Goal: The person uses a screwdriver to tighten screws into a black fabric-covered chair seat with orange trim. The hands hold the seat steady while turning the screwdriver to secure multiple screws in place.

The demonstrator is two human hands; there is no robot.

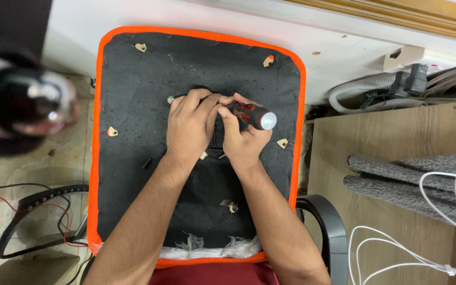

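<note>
Gripping a red-and-black screwdriver (253, 116) at frame centre, the right hand (241, 140) holds its long axis slanting from the silver cap at right down-left toward the left hand (188, 126), whose curled fingers pinch at the tip on the upturned seat base (133, 105); beyond, a small bolt (170, 99).

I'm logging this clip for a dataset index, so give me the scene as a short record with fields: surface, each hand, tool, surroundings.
surface: upturned seat cushion, black underside with orange edging
left hand: flat on the black underside, fingertips beside the tool's tip
right hand: gripping a screwdriver
tool: screwdriver, red and black handle with a silver cap, tip hidden by the hands
surroundings: wooden board to the right, white cable, grey hose, chair armrest
</note>
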